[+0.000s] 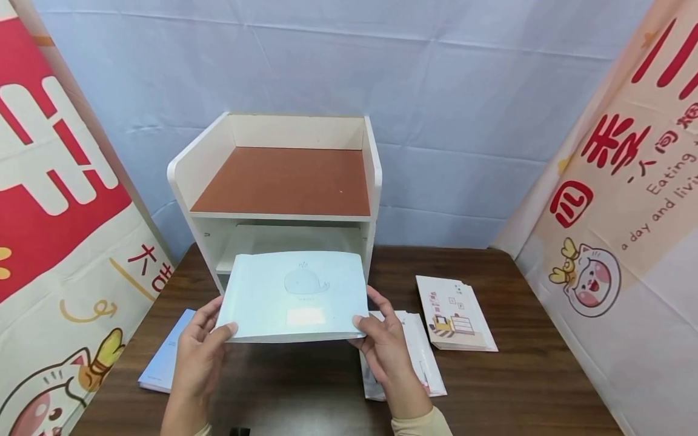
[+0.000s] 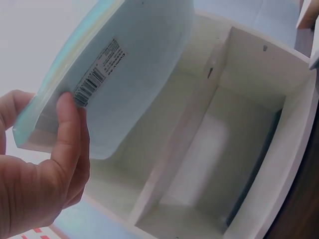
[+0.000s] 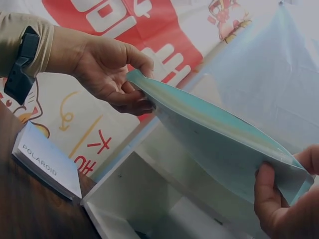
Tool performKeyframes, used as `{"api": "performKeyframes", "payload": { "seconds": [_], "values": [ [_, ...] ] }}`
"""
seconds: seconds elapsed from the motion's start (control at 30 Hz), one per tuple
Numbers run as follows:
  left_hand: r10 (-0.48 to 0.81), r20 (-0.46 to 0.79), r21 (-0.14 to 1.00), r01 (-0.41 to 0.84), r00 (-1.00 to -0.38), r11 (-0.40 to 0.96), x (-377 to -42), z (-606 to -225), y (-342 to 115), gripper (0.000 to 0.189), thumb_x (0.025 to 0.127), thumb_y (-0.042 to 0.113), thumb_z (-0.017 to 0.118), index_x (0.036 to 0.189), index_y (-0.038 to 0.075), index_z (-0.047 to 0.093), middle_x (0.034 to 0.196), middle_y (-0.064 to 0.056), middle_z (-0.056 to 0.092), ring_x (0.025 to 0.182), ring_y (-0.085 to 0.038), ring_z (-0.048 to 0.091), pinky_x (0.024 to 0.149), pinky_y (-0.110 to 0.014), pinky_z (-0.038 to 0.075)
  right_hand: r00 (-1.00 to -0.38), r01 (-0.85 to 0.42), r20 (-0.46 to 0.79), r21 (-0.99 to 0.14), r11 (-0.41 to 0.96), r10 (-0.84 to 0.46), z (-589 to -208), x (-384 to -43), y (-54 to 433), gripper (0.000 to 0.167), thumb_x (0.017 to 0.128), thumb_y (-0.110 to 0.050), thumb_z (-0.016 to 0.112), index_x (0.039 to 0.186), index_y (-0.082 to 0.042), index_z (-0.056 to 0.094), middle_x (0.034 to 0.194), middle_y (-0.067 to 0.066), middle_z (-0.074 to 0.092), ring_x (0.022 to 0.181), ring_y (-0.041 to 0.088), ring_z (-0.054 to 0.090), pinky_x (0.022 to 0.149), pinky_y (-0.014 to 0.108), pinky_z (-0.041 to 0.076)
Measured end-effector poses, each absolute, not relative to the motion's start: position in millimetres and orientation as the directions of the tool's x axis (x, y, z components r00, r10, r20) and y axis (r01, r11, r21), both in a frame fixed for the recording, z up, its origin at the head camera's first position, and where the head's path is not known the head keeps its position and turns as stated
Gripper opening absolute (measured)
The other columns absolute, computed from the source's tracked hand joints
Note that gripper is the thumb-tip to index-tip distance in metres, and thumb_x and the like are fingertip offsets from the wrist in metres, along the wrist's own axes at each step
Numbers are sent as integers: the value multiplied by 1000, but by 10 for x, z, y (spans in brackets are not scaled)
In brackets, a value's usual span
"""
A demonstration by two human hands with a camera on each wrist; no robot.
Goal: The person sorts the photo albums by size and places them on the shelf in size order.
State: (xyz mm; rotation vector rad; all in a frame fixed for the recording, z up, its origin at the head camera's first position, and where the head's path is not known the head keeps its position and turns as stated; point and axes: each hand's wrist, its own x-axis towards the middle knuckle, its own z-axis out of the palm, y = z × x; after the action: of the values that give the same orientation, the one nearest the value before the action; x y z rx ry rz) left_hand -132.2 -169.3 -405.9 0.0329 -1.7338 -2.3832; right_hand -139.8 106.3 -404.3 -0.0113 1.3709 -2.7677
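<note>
A light blue album (image 1: 256, 309) with a whale drawn on its cover is held level in front of the white shelf unit. My left hand (image 1: 197, 354) pinches its near left corner, thumb on top and fingers below. At the near right corner my right hand (image 1: 386, 348) grips it likewise. A barcode label (image 2: 99, 72) shows on the underside in the left wrist view. Seen in the right wrist view, the album (image 3: 219, 144) bows slightly between both hands. The album hides part of the shelf's lower opening in the head view.
The white shelf unit (image 1: 373, 181) has a brown top board (image 1: 289, 181) and compartments below. A blue Polaroid book (image 1: 163, 357) lies left on the dark wooden table (image 1: 523, 375). Two white booklets lie on the right, one (image 1: 420, 357) partly behind my right hand, another (image 1: 458, 315) farther back.
</note>
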Motion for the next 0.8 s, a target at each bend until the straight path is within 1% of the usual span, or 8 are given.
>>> {"api": "performKeyframes", "payload": {
  "seconds": [0.07, 0.17, 0.27, 0.33, 0.47, 0.7, 0.8],
  "values": [
    [-168, 98, 946, 144, -981, -289, -1329, -4026, -1696, 47, 87, -6, 55, 130, -3, 37, 121, -12, 49, 100, -20, 58, 76, -32, 50, -999, 32, -2, -797, -603, -51, -4012, -1404, 1062, 64, 82, 13, 49, 139, -8, 28, 103, 19, 60, 83, 23, 64, 69, 35, 51],
    [-166, 109, 947, 153, -980, -282, -1337, -3983, -1705, 46, 88, -4, 55, 130, -2, 38, 120, -10, 50, 99, -19, 58, 74, -31, 51, -999, 22, 11, -798, -602, -51, -3968, -1412, 1062, 64, 82, 13, 49, 139, -8, 28, 109, 20, 58, 86, 24, 63, 70, 37, 51],
    [-161, 132, 942, 174, -978, -288, -1339, -3951, -1712, 45, 88, -6, 54, 130, -3, 39, 120, -9, 52, 96, -19, 60, 72, -31, 52, -999, 26, 7, -796, -604, -52, -3928, -1414, 1065, 64, 82, 14, 49, 139, -8, 29, 115, 21, 54, 90, 26, 62, 71, 38, 51],
    [-153, 153, 935, 193, -976, -298, -1339, -3932, -1712, 45, 87, -8, 53, 130, -4, 39, 119, -10, 53, 96, -19, 60, 72, -32, 52, -999, 31, 1, -796, -605, -51, -3902, -1414, 1070, 64, 82, 14, 49, 138, -9, 30, 116, 21, 53, 92, 26, 62, 71, 38, 51],
    [-140, 179, 925, 215, -974, -314, -1332, -3878, -1706, 46, 86, -11, 53, 130, -5, 39, 118, -13, 51, 96, -21, 60, 73, -33, 51, -999, 30, -3, -796, -604, -47, -3850, -1411, 1083, 62, 82, 15, 47, 136, -10, 32, 114, 20, 53, 92, 27, 62, 70, 37, 51],
    [-157, 164, 927, 207, -974, -313, -1290, -3787, -1690, 47, 86, -10, 55, 130, -4, 40, 121, -14, 49, 97, -21, 59, 73, -33, 51, -998, 26, 10, -785, -618, -55, -3778, -1378, 1086, 62, 82, 16, 47, 137, -9, 31, 111, 19, 54, 91, 28, 62, 69, 38, 51],
    [-155, 180, 919, 223, -971, -326, -1269, -3754, -1686, 47, 86, -11, 54, 130, -4, 40, 121, -16, 48, 98, -22, 59, 73, -33, 51, -998, 14, 24, -781, -625, -53, -3743, -1364, 1084, 62, 83, 16, 46, 137, -9, 31, 110, 18, 54, 91, 28, 62, 70, 39, 51]
  ]
}}
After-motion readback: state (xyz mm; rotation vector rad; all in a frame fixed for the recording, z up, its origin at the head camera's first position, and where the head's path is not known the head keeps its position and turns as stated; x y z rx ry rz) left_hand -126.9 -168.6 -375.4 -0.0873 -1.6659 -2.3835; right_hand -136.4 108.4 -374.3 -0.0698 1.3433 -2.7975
